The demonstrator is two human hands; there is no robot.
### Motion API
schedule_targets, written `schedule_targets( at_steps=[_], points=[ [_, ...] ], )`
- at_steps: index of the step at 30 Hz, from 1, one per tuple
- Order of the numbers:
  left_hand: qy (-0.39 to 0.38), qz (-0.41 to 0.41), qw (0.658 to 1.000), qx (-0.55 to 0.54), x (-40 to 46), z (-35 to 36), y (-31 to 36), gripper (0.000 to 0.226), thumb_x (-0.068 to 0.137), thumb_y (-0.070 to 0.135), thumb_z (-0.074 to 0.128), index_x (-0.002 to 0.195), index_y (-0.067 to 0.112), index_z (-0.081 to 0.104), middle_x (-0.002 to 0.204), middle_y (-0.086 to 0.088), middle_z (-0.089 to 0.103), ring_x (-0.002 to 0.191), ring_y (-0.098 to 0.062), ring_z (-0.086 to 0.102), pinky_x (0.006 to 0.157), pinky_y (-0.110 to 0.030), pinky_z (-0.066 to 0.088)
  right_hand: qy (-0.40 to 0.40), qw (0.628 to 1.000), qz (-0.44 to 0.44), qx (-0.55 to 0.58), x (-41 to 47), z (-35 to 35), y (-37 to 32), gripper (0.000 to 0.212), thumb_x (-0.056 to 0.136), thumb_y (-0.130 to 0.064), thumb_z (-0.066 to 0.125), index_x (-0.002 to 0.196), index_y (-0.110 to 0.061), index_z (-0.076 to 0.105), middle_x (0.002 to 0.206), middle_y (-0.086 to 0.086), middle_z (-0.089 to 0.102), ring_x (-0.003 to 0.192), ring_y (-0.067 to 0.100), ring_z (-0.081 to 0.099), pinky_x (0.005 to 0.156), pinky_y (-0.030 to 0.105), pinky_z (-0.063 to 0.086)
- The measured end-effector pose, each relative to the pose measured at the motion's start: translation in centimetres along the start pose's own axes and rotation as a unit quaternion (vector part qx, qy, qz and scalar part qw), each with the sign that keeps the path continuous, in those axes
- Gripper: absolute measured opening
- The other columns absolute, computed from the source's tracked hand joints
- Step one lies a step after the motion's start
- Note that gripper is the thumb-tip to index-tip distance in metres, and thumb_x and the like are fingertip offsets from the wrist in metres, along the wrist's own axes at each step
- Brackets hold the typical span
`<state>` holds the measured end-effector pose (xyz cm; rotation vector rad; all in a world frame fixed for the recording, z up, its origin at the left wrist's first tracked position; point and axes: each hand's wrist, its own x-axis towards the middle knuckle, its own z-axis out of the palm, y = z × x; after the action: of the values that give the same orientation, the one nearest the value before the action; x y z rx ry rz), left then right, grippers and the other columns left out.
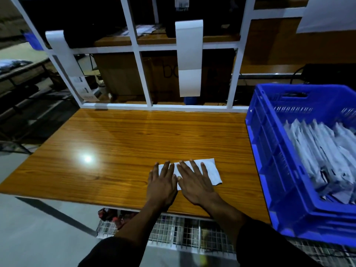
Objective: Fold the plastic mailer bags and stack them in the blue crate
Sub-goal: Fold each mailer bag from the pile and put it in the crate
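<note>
A white folded mailer bag (213, 173) lies flat on the wooden table (119, 143) near its front edge. My left hand (162, 183) presses on the bag's left end with straight, spread fingers. My right hand (194, 182) lies flat on the bag's middle, fingers straight too. The two hands sit side by side, thumbs almost touching. The bag's right end shows bare beyond my right hand. The blue crate (273, 151) stands at the table's right edge, holding several folded white mailer bags (323, 155) standing on edge.
A white metal frame (143, 79) rises along the table's back edge. Two white strips of label paper (189, 58) hang over it. Cardboard boxes sit behind the frame. A wire mesh shelf (173, 232) lies under the table's front.
</note>
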<state>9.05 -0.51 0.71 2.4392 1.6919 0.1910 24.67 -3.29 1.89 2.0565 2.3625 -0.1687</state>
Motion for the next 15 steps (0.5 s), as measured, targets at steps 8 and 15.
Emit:
schedule_targets(
  at_steps=[8, 15],
  points=[
    [-0.018, -0.038, 0.999, 0.010, -0.2, -0.2, 0.3, 0.081, 0.089, 0.060, -0.014, 0.163, 0.034, 0.006, 0.170, 0.009, -0.005, 0.156, -0.034, -0.013, 0.125, -0.051, -0.002, 0.007, 0.996, 0.077, 0.038, -1.5, 0.1, 4.6, 0.085, 0.088, -0.072, -0.010, 0.160, -0.032, 0.010, 0.168, -0.006, 0.000, 0.155, 0.020, -0.007, 0.119, 0.052, -0.011],
    [-0.016, -0.041, 0.999, 0.024, -0.4, -0.2, -0.3, 0.104, 0.072, 0.072, -0.038, 0.162, 0.035, -0.001, 0.169, 0.003, -0.016, 0.156, -0.028, -0.015, 0.124, -0.053, -0.002, -0.012, 0.992, 0.117, 0.053, -2.2, -0.4, 5.4, 0.094, 0.075, -0.076, -0.019, 0.159, -0.035, -0.007, 0.166, -0.008, -0.020, 0.152, 0.023, -0.023, 0.119, 0.055, -0.014]
  ],
)
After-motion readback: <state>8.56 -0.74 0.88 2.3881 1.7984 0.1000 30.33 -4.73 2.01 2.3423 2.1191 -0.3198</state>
